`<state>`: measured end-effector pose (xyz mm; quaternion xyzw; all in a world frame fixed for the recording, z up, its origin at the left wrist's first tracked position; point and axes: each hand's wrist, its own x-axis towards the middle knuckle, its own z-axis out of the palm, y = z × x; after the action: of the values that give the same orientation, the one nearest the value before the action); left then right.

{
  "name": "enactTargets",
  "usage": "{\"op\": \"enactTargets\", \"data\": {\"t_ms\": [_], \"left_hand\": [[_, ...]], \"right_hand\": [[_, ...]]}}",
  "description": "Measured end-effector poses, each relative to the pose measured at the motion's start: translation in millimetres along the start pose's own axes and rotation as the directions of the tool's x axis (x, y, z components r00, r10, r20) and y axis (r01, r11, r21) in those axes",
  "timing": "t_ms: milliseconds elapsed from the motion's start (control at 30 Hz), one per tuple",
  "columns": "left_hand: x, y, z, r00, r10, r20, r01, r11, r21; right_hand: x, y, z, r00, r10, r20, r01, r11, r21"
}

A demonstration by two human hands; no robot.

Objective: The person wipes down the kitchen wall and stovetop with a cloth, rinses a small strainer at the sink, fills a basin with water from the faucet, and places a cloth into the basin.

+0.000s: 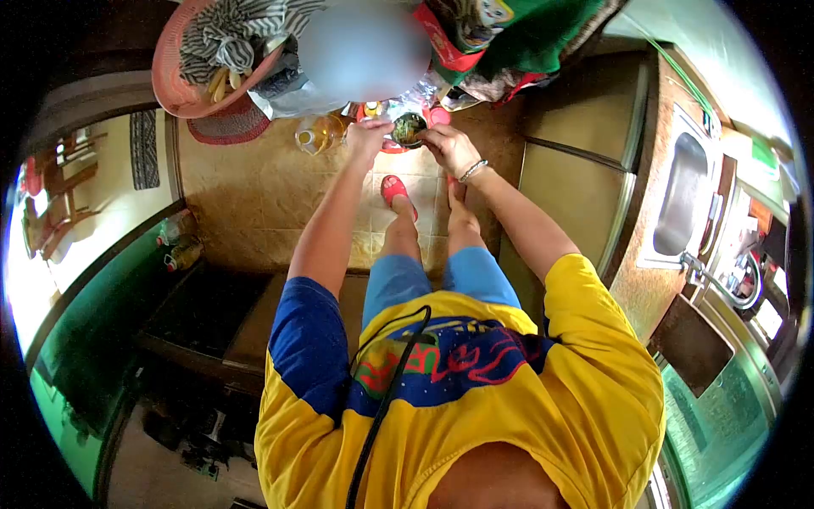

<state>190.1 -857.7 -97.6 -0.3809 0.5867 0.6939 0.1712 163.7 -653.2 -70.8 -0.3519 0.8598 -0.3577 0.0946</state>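
Tiled floor (271, 204) below; left fingers (383, 129) at nine o'clock and right fingers (432, 138) at four, barely parted, grip the bowl (409, 129).

We see tiled floor (263, 187) lying open to the left of the legs, giving the left hand (370, 138) room to draw back low; a clear bottle of yellow liquid (319, 136) blocks the way directly outward from it. Farther left and forward, a pink basket (174, 64) heaped with cloth bars the corner. The right hand (451, 149) has a floor strip beside it, ending at the cabinet (581, 182). Bunched green fabric (555, 30) crowds forward right, and blurring hides what lies straight ahead
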Motion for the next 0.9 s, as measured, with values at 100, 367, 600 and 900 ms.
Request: {"op": "enactTargets", "data": {"t_ms": [100, 367, 600, 900], "left_hand": [[30, -39, -10, 0.996, -0.048, -0.068, 0.046, 0.998, -0.037], [118, -124, -21, 0.962, -0.222, -0.157, 0.198, 0.968, -0.155], [178, -166, -29, 0.959, -0.209, -0.193, 0.167, 0.963, -0.212], [233, -195, -40, 0.954, -0.061, -0.293, 0.127, 0.969, 0.212]], "right_hand": [[5, 26, 48, 0.996, 0.084, 0.032, -0.087, 0.991, 0.099], [18, 122, 159, 0.939, 0.32, 0.123, -0.343, 0.888, 0.307], [30, 192, 229, 0.497, 0.613, 0.614, -0.774, -0.007, 0.633], [38, 237, 276, 0.38, 0.446, 0.81, -0.556, -0.59, 0.586]]}}
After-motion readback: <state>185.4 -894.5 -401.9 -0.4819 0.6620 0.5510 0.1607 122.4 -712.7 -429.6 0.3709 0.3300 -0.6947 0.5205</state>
